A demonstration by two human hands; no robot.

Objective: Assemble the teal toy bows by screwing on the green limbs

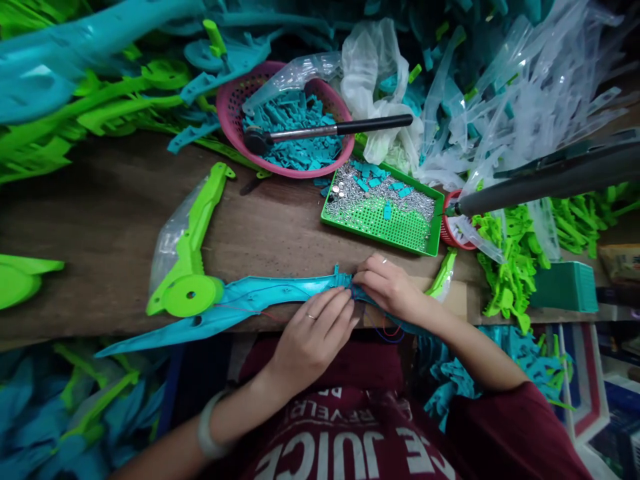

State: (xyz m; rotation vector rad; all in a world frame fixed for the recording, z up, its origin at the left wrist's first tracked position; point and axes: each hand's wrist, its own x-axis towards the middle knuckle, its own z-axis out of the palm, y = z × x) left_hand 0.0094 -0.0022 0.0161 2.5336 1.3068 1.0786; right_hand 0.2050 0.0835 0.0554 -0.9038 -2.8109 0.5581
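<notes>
A long blue plastic toy sword half [280, 289] lies along the table's front edge, its pointed end to the left. A lime-green piece with a round disc [188, 295] and a clear blade sits at its left part. My left hand [315, 333] is closed over the sword's narrow section, fingertips pressed on it. My right hand [389, 288] pinches at the same section from the right; what lies under its fingertips is hidden. Thin red and blue wires [393, 332] run along the sword and loop below my right hand.
Behind stands a pink basket [225, 113] of small blue parts, a black-handled tool [345, 127] across it. A green tray [385, 233] holds screws. At the right, a screwdriver [530, 177] hangs over a red basket [453, 230]. Green, blue and clear parts are piled around the wooden table [100, 220].
</notes>
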